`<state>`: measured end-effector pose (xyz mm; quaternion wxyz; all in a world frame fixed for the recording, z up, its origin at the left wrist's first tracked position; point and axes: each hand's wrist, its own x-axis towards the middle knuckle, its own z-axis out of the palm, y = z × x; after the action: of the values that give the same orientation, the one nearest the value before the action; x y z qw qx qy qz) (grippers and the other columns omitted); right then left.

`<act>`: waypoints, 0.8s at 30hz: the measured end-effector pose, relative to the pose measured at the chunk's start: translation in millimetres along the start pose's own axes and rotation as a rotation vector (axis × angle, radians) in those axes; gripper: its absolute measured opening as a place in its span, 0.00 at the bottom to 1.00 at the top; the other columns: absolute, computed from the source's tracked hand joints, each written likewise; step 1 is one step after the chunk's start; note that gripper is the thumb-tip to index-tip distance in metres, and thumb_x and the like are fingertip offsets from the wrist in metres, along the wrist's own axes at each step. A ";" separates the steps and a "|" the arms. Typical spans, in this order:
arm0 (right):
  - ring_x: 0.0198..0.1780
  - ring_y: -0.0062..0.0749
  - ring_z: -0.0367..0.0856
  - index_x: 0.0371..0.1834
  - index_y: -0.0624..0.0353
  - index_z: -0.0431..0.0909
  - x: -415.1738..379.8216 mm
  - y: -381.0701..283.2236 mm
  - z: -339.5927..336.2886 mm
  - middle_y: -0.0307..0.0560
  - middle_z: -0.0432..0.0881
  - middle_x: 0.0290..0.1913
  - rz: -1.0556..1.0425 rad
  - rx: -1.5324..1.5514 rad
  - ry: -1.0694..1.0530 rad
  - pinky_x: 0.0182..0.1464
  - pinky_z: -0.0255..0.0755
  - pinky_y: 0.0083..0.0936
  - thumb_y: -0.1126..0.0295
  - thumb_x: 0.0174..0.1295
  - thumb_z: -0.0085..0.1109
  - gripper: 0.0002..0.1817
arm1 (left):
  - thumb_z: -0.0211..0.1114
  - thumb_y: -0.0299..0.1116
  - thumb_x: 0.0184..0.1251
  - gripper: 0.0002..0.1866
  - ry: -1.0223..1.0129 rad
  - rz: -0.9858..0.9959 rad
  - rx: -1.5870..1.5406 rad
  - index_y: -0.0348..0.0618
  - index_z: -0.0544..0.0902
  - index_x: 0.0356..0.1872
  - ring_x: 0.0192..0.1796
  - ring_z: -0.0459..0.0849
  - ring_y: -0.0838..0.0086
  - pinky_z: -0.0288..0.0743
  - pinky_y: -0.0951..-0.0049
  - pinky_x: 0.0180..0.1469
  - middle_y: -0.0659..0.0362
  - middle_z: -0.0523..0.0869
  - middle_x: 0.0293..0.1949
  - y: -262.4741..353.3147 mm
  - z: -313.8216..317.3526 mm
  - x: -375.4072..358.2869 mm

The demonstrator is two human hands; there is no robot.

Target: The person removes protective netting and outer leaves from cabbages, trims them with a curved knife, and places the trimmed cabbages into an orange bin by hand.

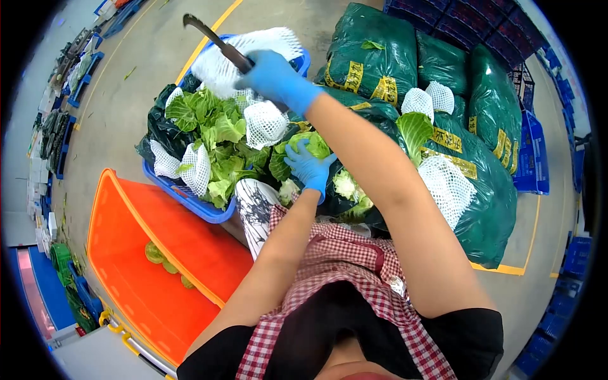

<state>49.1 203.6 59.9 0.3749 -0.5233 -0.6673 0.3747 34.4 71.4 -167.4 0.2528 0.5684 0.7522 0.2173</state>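
Lettuce head [315, 144] sits in front of the person, just right of the leaf pile; left hand [309, 168] lies over it, grip spread, not pinching. Right hand [278, 77] has its grip wrapped round the handle of a curved knife [229, 52], raised well apart from the lettuce, blade slightly blurred. To do this well, I'd say: press the lettuce steady, tuck the left fingers clear of the blade's path, bring the knife in slowly, edge away from wrist and legs. Around, big to small: green plastic bags [373, 50] heaped at the right; orange bin [190, 215] at the left, a few green heads [154, 253] inside; blue basket [212, 216] with loose leaves [225, 126]; white foam nets [266, 125] on basket and bags; a pale-ended head [347, 185] beside the left hand. In the way: leaves and nets crowd the working spot, could snag the blade; bag plastic nearby might get nicked.
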 end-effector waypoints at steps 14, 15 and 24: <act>0.22 0.23 0.72 0.36 0.62 0.72 -292.7 162.8 -21.2 0.42 0.74 0.24 0.773 0.286 0.133 0.25 0.67 0.24 0.60 0.57 0.63 0.17 | 0.73 0.31 0.46 0.39 -0.529 -0.155 -1.174 0.43 0.65 0.62 0.54 0.77 0.60 0.74 0.64 0.55 0.50 0.75 0.55 -119.5 -48.8 82.3; 0.23 0.25 0.73 0.37 0.63 0.73 -301.2 166.4 -11.7 0.44 0.74 0.25 0.768 0.264 0.158 0.26 0.68 0.25 0.59 0.57 0.62 0.17 | 0.69 0.34 0.51 0.35 -0.578 -0.304 -1.271 0.43 0.66 0.63 0.57 0.75 0.59 0.72 0.60 0.58 0.51 0.74 0.57 -116.6 -56.0 82.0; 0.31 0.39 0.76 0.51 0.62 0.70 -302.1 170.6 25.1 0.53 0.76 0.32 0.463 -0.071 0.323 0.34 0.69 0.32 0.58 0.63 0.57 0.21 | 0.53 0.61 0.58 0.37 -0.953 -0.525 -1.543 0.50 0.66 0.65 0.62 0.71 0.57 0.66 0.52 0.62 0.55 0.70 0.63 -101.3 -31.1 43.2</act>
<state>149.7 -65.7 -136.1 0.3620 -0.7276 -0.4743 0.3385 -70.4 85.6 -211.2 0.8808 0.0857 0.3221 0.3362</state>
